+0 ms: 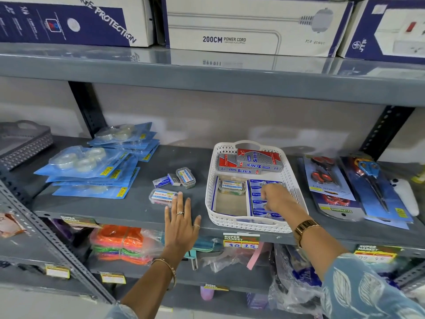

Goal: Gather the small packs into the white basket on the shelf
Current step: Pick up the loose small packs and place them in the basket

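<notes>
A white lattice basket (210, 187) stands on the grey shelf. Inside it lie red-and-grey Softek boxes (257, 161), one clear case (231, 185) and a row of small blue packs (256, 188). My right hand (277, 198) is inside the basket with its fingers curled over the blue packs. Loose on the shelf left of the basket are two small blue packs (166, 180), a clear case (185, 177) and a second clear case (162, 196). My left hand (181, 221) is flat and spread, its fingertips touching that nearer case.
Stacks of blue blister cards with tape rolls (92, 166) lie at the left, scissor packs (335, 180) at the right. A grey tray (23, 143) sits far left. Large boxes fill the shelf above; bagged goods fill the shelf below.
</notes>
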A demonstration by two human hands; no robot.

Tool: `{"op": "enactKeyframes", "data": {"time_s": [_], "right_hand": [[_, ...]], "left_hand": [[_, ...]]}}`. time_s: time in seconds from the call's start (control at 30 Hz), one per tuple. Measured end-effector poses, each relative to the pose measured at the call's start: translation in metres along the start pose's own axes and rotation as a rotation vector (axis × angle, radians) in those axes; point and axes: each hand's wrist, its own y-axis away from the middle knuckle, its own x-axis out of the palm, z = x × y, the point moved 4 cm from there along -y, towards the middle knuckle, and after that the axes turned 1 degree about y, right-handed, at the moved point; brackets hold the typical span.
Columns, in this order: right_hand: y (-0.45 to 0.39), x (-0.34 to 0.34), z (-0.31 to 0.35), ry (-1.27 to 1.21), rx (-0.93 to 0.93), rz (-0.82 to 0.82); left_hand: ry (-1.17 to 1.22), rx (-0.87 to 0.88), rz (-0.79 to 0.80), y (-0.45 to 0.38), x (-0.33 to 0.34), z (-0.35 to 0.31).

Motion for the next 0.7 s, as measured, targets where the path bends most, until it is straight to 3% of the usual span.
{"op": "enactKeyframes", "data": {"time_s": [0.23, 0.7], "right_hand": [[-0.023, -0.013, 0.063, -0.122, -0.158, -0.136], [-0.068, 0.018, 0.210, -0.034, -0.399, -0.048]], "left_hand": [[0.042, -0.109, -0.018, -0.004, -0.013, 0.042], [-0.006, -0.046, -0.043, -0.028, -0.023, 0.114]]}}
